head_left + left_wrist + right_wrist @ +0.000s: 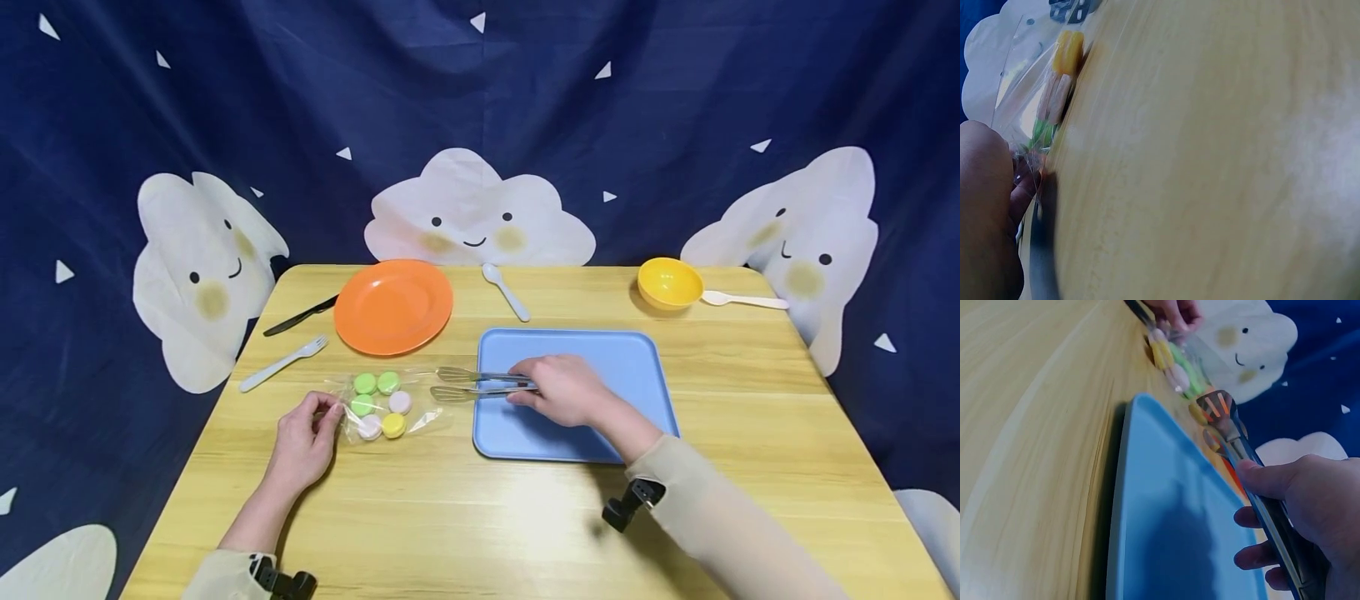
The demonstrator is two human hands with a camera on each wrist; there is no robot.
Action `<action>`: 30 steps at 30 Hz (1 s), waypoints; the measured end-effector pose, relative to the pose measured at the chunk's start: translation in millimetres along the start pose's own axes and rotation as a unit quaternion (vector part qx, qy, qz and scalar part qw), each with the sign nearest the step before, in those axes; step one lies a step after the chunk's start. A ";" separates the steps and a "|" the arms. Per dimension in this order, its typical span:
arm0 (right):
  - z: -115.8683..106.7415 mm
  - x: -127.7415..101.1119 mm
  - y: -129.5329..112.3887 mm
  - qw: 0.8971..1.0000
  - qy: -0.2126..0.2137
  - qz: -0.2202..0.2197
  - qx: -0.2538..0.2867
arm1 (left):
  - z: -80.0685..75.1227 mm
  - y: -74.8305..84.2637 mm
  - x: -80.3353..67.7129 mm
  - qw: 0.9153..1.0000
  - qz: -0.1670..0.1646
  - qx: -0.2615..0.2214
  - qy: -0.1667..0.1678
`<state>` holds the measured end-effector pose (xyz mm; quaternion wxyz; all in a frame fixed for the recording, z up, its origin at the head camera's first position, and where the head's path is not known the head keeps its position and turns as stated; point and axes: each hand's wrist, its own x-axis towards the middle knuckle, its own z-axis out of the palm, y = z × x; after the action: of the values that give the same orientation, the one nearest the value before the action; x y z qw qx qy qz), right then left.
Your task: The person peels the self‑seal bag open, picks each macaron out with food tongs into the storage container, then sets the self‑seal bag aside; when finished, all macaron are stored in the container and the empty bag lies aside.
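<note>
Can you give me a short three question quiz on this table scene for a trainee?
1. True or false: the right hand grips the tongs.
2. What does the left hand pinch? A) the fork B) the bag C) the knife
3. Fill in: the tongs' tips lie past the left edge of the blue ____, next to the bag.

Key:
1. True. Its fingers curl round the handles over the tray.
2. B. It holds the clear bag's left edge; green, pink, white and yellow round pieces lie inside.
3. tray.
</note>
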<state>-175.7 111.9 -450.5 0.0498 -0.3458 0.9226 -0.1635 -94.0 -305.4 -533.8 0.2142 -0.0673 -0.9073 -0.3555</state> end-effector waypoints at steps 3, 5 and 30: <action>5.0 10.6 -6.3 1.000 -0.006 -0.012 -0.002 | 0.1 0.2 0.5 1.000 0.002 -0.003 0.001; 8.1 16.7 -10.4 1.000 -0.009 -0.022 0.001 | 0.0 0.6 0.7 1.000 0.004 -0.006 0.002; 25.0 35.6 -37.7 0.996 -0.005 -0.082 -0.043 | 0.5 2.7 -0.6 1.000 0.011 -0.001 0.001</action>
<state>-174.0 55.2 -460.6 0.0262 -0.4231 0.8970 -0.1254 -92.9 -303.1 -532.7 0.2184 -0.0770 -0.9061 -0.3541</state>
